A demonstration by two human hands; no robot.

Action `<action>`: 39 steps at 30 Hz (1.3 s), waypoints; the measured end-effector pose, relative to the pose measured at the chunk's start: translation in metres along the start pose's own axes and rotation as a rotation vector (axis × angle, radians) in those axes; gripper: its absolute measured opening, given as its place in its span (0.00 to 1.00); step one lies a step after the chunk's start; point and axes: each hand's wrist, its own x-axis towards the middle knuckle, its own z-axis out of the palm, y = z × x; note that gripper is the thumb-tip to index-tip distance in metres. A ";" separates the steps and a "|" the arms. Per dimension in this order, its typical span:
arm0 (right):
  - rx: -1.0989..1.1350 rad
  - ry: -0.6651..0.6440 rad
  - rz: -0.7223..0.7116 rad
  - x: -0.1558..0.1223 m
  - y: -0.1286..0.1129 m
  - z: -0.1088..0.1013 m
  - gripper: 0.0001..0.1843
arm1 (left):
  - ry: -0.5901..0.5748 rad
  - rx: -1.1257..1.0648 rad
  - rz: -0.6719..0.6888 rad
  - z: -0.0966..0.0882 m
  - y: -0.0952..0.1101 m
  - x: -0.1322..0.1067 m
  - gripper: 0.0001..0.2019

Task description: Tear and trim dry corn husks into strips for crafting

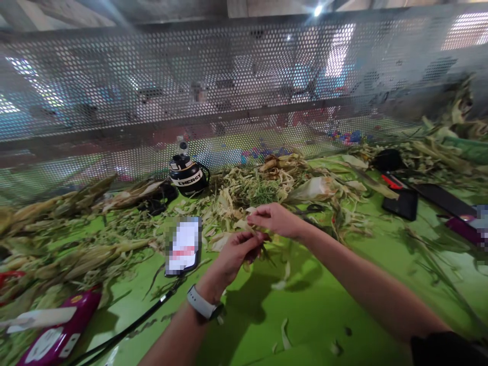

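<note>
My left hand (238, 249), with a white watch (204, 303) on its wrist, is closed around thin pale-green strips of what looks like husk, whose ends stick out below the fingers. Just above and to the right, my right hand (276, 219) pinches a pale strip of husk (250, 209) between thumb and finger. The two hands nearly touch, and the fingers partly hide what lies between them. Behind them is a heap of shredded husk and leaf scraps (247, 188). A few loose scraps (285, 333) lie on the green tabletop (305, 315) below.
A lit phone (183, 246) lies left of my hands, with a black strap (148, 312) near it. Behind stands a black bottle marked ENERGY (188, 175). Purple devices (61, 333) lie at the left front and far right. A perforated metal screen (229, 76) rises along the back.
</note>
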 end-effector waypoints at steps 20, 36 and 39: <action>-0.297 -0.163 -0.065 -0.004 -0.004 -0.034 0.19 | 0.347 0.016 0.196 -0.004 0.010 0.004 0.19; -0.308 0.112 -0.161 0.001 -0.001 -0.025 0.15 | 0.066 0.102 0.184 -0.005 0.015 -0.002 0.14; -0.460 0.333 -0.299 -0.003 -0.007 -0.024 0.09 | 0.157 0.074 0.203 -0.010 0.014 0.003 0.14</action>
